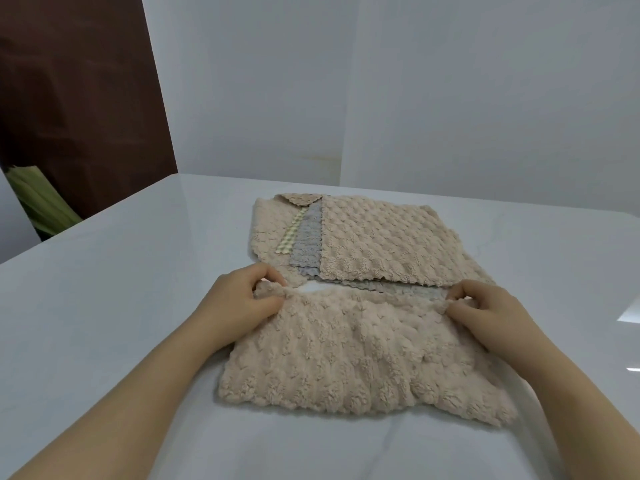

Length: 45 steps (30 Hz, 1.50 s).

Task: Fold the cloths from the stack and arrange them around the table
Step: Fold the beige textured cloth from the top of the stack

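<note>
Beige cloth [346, 362] lies spread on the white table [104, 306] nearest the person, the stack [381, 237] just beyond it. Left hand [242, 303] and right hand [488, 310] each pinch 1 far corner with curled fingers. A fold looks to be starting; next, the 2 corners need carrying evenly to the near edge.

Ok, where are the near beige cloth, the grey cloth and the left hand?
near beige cloth [346, 358], head view, its middle
grey cloth [306, 244], head view, exposed strip
left hand [242, 303], head view, back of hand
</note>
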Motion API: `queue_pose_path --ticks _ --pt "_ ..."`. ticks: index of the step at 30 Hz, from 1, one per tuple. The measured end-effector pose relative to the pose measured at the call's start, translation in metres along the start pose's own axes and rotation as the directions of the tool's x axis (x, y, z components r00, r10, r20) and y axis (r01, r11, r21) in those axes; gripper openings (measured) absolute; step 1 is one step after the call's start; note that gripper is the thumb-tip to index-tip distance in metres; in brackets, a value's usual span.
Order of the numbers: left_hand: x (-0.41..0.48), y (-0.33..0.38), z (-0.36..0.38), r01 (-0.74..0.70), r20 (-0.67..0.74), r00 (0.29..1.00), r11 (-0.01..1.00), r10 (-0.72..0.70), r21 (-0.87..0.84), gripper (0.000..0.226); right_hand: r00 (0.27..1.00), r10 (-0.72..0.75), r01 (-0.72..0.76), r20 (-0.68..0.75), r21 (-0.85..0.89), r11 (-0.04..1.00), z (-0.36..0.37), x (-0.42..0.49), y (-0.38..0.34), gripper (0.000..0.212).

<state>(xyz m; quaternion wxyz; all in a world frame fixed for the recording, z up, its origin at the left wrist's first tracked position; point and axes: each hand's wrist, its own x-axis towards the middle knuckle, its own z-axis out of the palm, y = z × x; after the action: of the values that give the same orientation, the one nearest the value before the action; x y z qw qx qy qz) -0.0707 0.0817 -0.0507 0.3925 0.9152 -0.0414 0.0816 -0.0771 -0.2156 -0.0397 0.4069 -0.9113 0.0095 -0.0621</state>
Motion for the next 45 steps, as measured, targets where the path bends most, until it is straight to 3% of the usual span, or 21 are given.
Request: queue_pose_path --ticks 6,9,13,16,19,20,24,29,31,33,35,37,39,42,45 --pt "0.003 0.002 -0.001 -0.045 -0.126 0.992 0.919 -0.006 -0.393 0.018 0.988 0.018 0.028 -0.153 0.295 0.955 -0.004 0.003 -0.001 0.015" --pt "0.008 0.000 0.005 0.001 -0.191 0.981 0.977 -0.043 -0.215 0.013 0.981 0.037 0.014 -0.193 0.260 0.966 0.002 0.004 0.000 0.014" --pt "0.012 -0.009 0.017 0.065 -0.152 0.988 0.972 -0.031 0.225 0.010 0.995 0.024 -0.034 -0.097 -0.098 0.995 0.013 0.007 0.006 0.010" --pt "0.018 -0.012 0.019 0.066 -0.105 0.994 0.936 -0.031 0.345 0.021 0.997 0.039 -0.057 -0.063 -0.310 0.949 0.017 0.011 0.011 0.005" --pt "0.019 -0.012 0.018 0.064 -0.036 0.998 0.933 -0.055 0.354 0.011 0.997 0.064 -0.079 -0.052 -0.366 0.927 0.015 0.011 0.008 0.006" --pt "0.018 -0.012 0.017 0.045 -0.024 0.999 0.946 -0.040 0.320 0.005 0.997 0.060 -0.071 -0.042 -0.363 0.929 0.014 0.011 0.009 0.011" --pt "0.015 -0.010 0.015 -0.041 -0.036 0.998 0.993 0.046 0.115 0.025 1.000 -0.008 0.003 -0.019 -0.247 0.969 0.011 0.008 0.008 0.024" --pt "0.013 -0.007 0.008 -0.096 -0.133 0.986 0.995 0.100 0.036 0.021 0.987 -0.034 0.045 -0.159 0.064 0.997 0.008 0.007 0.003 0.019" --pt "0.012 -0.009 0.006 -0.045 -0.030 0.998 0.993 0.049 0.111 0.015 0.977 -0.017 0.059 -0.215 0.191 0.980 0.006 0.007 0.002 0.018" --pt "0.013 -0.012 0.005 0.014 0.103 0.994 0.958 -0.046 0.287 0.036 0.976 -0.008 0.066 -0.218 0.261 0.963 0.005 0.005 0.000 0.020" --pt "0.013 -0.010 0.006 0.057 0.126 0.986 0.922 -0.113 0.383 0.044 0.986 0.006 0.039 -0.164 0.271 0.962 0.005 0.003 -0.001 0.018" --pt "0.012 -0.005 0.007 0.061 0.118 0.986 0.908 -0.120 0.414 0.030 0.998 0.034 -0.026 -0.046 0.173 0.985 0.005 0.001 -0.001 0.016" --pt "0.008 -0.004 0.009 0.027 0.089 0.994 0.938 -0.062 0.345 0.012 0.998 0.057 -0.058 0.038 0.038 0.998 0.004 -0.001 0.000 0.019" --pt "0.006 -0.006 0.010 -0.030 0.015 1.000 0.989 0.028 0.146 0.018 1.000 0.015 -0.015 -0.004 0.029 0.999 0.003 -0.001 -0.001 0.018" --pt "0.003 0.000 0.007 0.026 -0.066 0.997 0.979 -0.040 -0.204 0.017 0.998 0.027 -0.008 -0.056 0.315 0.949 0.002 -0.001 0.000 0.017"
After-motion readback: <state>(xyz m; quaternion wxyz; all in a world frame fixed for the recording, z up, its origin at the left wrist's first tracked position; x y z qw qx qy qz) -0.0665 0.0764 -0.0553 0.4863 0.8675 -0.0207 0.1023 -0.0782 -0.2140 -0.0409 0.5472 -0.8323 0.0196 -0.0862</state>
